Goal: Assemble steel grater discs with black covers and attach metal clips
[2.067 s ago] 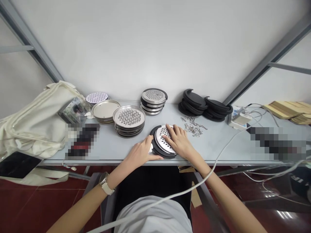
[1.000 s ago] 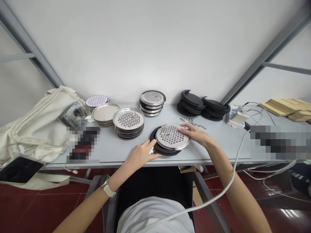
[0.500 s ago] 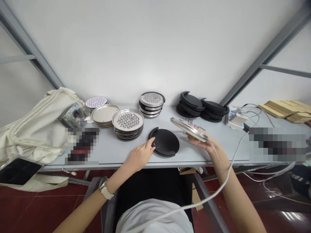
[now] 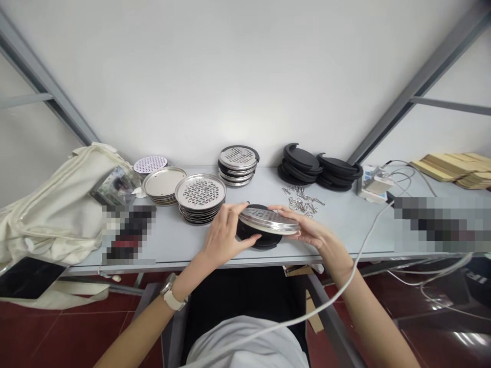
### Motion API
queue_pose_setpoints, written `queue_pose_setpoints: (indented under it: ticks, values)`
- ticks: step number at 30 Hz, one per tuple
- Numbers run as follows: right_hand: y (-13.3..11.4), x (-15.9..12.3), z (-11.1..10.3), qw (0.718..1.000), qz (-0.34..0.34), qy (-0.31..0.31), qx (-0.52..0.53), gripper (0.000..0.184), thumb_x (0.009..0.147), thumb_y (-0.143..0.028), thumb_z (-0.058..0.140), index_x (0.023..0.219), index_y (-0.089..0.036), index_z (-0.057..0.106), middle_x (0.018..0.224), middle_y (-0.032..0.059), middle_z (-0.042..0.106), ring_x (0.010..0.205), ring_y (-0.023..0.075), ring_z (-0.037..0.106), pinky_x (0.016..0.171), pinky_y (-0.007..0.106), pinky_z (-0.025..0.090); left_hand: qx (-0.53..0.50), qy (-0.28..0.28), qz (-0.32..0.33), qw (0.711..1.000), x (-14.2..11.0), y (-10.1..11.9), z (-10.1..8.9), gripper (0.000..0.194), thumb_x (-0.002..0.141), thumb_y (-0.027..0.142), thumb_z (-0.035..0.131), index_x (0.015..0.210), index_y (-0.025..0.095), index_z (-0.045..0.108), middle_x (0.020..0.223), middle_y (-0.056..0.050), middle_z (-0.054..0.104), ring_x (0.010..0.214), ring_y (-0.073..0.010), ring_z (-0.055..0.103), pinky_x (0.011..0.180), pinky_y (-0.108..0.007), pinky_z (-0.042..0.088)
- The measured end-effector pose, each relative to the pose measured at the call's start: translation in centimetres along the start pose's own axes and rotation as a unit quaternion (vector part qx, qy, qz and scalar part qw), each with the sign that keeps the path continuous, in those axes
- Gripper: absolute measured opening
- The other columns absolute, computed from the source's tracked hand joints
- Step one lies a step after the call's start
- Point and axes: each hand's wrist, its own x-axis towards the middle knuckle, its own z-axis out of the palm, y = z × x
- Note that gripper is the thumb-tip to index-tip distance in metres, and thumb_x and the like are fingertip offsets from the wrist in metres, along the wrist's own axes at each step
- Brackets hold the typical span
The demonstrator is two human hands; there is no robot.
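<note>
My R hand (image 4: 311, 230) is gripping the R edge of a silver grater disc (image 4: 266, 220), which I've got tilted w/ its holed face up & its thick shiny rim twd me. My L hand (image 4: 222, 232) is at the disc's L edge, fingers curled by the top & thumb below; can't tell if it's really gripping or just touching. The disc is off the tabletop (image 4: 345, 225), right over a round black base (image 4: 271, 240), partly hidden by disc & L hand; can't tell if the two touch. Just L of my L hand: a tall stack of toothed plates (image 4: 201, 193), then a stack of plain plates (image 4: 164, 183) w/ a lilac holed disc (image 4: 150, 164) behind. At the back, approx. mid, near the wall (image 4: 245, 76): a pile of silver discs (image 4: 238, 157), top one w/ a black part round its edge. R of that, 2 piles of black holders, L pile (image 4: 302, 157) leaning on or near R pile (image 4: 338, 166), can't tell. Small metal bits (image 4: 303, 204) lie loose btwn those & my R hand. Far R: power strip (image 4: 371, 194) w/ cables, plus yellowish flat sheets (image 4: 452, 168). Far L: cream bag (image 4: 69, 189). Watch (image 4: 172, 292) on L wrist.
</note>
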Motion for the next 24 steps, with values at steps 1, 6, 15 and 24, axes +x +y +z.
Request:
queue_pose_setpoints:
  ticks: [1, 6, 15, 24]
  values:
    - [0.1, 0.1, 0.1, 0.999, 0.014, -0.023, 0.029, 0.037, 0.078, -0.047, 0.062, 0.105, -0.023, 0.069, 0.083, 0.0028, 0.064, 0.044, 0.0062, 0.037, 0.036, 0.021, 0.031, 0.016, 0.000, 0.010, 1.000, 0.0, 0.0, 0.1, 0.065, 0.076, 0.045, 0.069, 0.131, 0.021, 0.043, 0.109, -0.009, 0.048, 0.101, -0.0221, 0.052, 0.089, -0.036, 0.047]
    - [-0.3, -0.3, 0.2, 0.992, 0.051, -0.074, 0.087, 0.047, 0.085, -0.058, 0.051, 0.112, -0.021, 0.062, 0.056, -0.0056, 0.043, 0.042, 0.0065, 0.030, 0.042, 0.021, 0.032, 0.028, 0.003, 0.065, 0.997, -0.2, -0.7, 0.7, 0.027, 0.086, 0.027, 0.061, 0.112, 0.026, 0.061, 0.100, -0.005, 0.054, 0.090, -0.0171, 0.053, 0.084, -0.032, 0.046]
    - [0.4, -4.3, 0.3, 0.905, -0.234, 0.090, -0.343, 0.061, 0.084, -0.058, 0.055, 0.137, -0.029, 0.043, 0.123, 0.0100, 0.049, 0.113, 0.0268, 0.049, 0.099, 0.045, 0.039, -0.030, 0.037, 0.051, 0.998, 0.2, -1.0, 0.9, 0.025, 0.086, 0.025, 0.062, 0.111, 0.024, 0.065, 0.089, -0.003, 0.059, 0.085, -0.0155, 0.053, 0.080, -0.030, 0.046]
    - [0.3, -4.2, 1.7, 0.821, -0.386, 0.106, -0.406, 0.034, 0.094, -0.019, 0.050, 0.127, -0.024, 0.049, 0.100, 0.0069, 0.060, 0.095, 0.0215, 0.054, 0.089, 0.040, 0.043, -0.046, 0.034, 0.044, 0.997, 0.5, -0.7, 0.7, 0.028, 0.085, 0.025, 0.063, 0.113, 0.025, 0.064, 0.098, -0.003, 0.063, 0.090, -0.0164, 0.056, 0.084, -0.032, 0.047]
